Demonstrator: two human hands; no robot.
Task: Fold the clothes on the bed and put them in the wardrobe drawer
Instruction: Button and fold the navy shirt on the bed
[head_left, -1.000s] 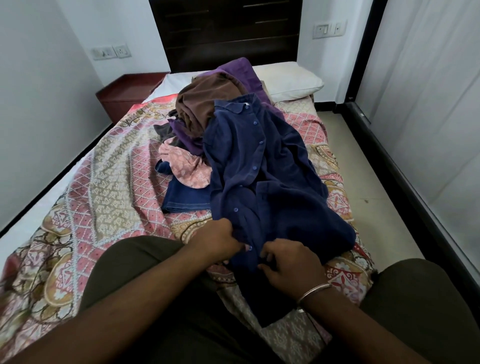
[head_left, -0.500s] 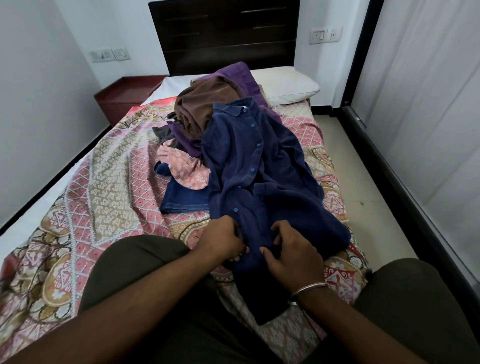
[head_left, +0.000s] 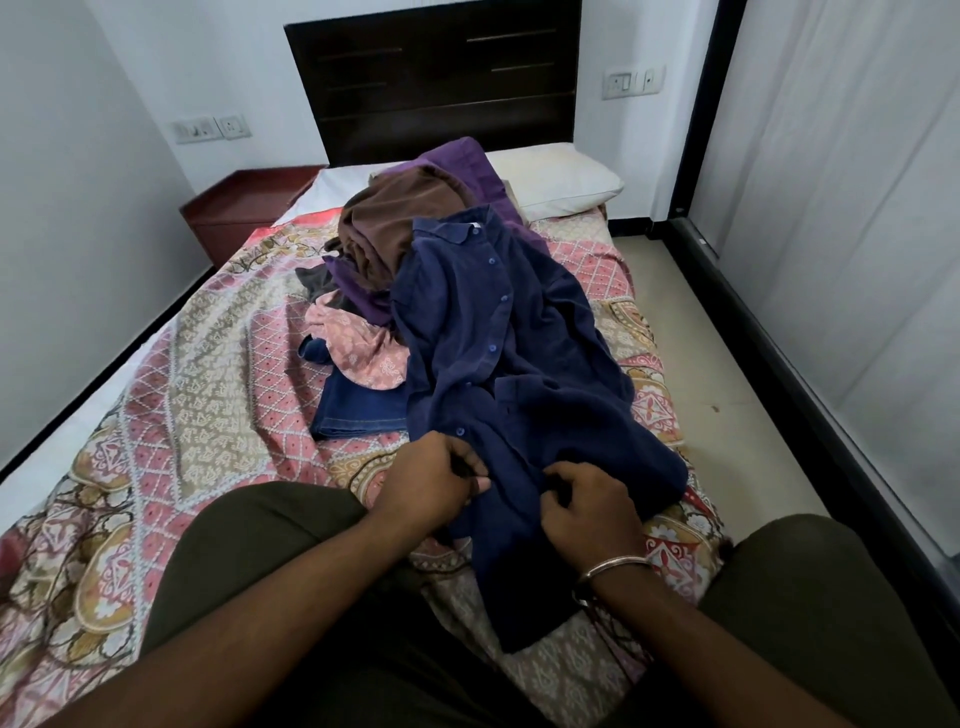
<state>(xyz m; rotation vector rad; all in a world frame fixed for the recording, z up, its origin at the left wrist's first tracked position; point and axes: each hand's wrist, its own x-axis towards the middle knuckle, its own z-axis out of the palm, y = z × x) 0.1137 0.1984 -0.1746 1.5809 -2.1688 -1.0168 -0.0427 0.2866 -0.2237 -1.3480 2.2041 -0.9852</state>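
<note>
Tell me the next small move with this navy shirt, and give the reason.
Probably draw the navy shirt toward you, off the heap, and spread it flat. Both the left hand and right hand pinch its front near the hem, but its collar end lies draped over the brown garment and jeans, so it cannot be folded neatly there.

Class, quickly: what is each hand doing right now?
Left hand: gripping the navy shirt at its button edge.
Right hand: fingers curled, pinching the same shirt.
</note>
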